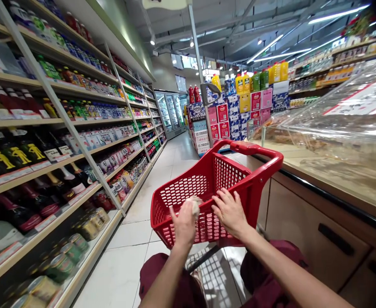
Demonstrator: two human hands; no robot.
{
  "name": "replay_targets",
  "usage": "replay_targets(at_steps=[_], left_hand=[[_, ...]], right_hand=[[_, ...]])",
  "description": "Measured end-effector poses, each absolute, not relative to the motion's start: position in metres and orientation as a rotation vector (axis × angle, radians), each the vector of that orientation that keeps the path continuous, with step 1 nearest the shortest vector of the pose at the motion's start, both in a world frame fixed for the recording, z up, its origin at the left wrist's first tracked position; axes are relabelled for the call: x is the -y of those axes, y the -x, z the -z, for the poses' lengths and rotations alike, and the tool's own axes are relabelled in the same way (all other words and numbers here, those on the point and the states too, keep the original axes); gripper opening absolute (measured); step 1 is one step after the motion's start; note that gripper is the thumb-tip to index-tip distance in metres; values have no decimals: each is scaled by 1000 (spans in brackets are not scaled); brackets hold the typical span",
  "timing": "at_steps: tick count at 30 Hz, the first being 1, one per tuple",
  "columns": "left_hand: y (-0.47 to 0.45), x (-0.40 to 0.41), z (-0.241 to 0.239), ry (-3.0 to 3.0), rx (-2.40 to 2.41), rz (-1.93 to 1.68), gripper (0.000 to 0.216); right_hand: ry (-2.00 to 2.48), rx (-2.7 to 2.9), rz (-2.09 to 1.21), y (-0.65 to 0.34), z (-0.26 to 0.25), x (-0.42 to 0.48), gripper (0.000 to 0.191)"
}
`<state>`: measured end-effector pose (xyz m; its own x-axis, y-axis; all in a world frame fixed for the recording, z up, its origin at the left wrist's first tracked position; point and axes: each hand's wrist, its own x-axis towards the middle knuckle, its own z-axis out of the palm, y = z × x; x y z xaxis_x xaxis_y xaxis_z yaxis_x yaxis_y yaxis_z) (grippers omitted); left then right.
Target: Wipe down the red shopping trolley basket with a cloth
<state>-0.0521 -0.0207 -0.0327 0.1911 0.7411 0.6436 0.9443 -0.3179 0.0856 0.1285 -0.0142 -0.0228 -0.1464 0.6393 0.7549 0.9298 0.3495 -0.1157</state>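
A red plastic shopping cart with perforated walls stands before my knees, and its handle is at the far right. My left hand is closed on a crumpled whitish cloth, held over the near rim of the basket. Farther right, my right hand is open, its fingers spread at the near rim, with nothing in them. Whether its fingertips rest on the plastic is hard to tell. The near wall and my hands hide part of the basket's inside.
Shelves of bottles and cans run along the left. A wooden counter with a clear cover is close on the right. Ahead, stacked drink boxes and a grey pole stand beside the tiled aisle; glass-door coolers are beyond.
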Motion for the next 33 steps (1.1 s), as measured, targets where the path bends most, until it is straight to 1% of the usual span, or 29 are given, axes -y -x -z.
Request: replay_targets(at_steps=[2, 4, 9, 11, 17, 19, 21, 23, 25, 30, 33], left_hand=[[35, 16, 30, 2215, 1557, 837, 42], [36, 16, 30, 2222, 1549, 845, 40], [119, 39, 48, 1959, 1670, 842, 44], [137, 44, 52, 1883, 1714, 834, 46], [87, 27, 50, 2016, 1616, 835, 43], [91, 29, 52, 2025, 1555, 848, 41], [115, 36, 57, 1934, 1529, 876, 39], [142, 44, 63, 1783, 1533, 887, 38], [149, 45, 64, 1732, 1533, 864, 38], [93, 28, 53, 1987, 1395, 853, 39], [98, 29, 53, 1998, 1397, 880, 41]], right_hand=[[1331, 1890, 491, -122, 24, 16, 34], [1303, 1904, 461, -122, 24, 16, 33], [1277, 1916, 432, -127, 30, 14, 34], [1300, 1886, 442, -122, 32, 15, 34], [1306, 1916, 514, -127, 31, 11, 33], [1344, 1873, 570, -140, 28, 4, 33], [1389, 1828, 614, -152, 26, -2, 33], [1410, 1820, 624, -157, 24, -5, 33], [1423, 1820, 605, -154, 23, -5, 32], [1427, 1818, 564, -145, 18, 3, 30], [1410, 1842, 540, -147, 16, 6, 29]])
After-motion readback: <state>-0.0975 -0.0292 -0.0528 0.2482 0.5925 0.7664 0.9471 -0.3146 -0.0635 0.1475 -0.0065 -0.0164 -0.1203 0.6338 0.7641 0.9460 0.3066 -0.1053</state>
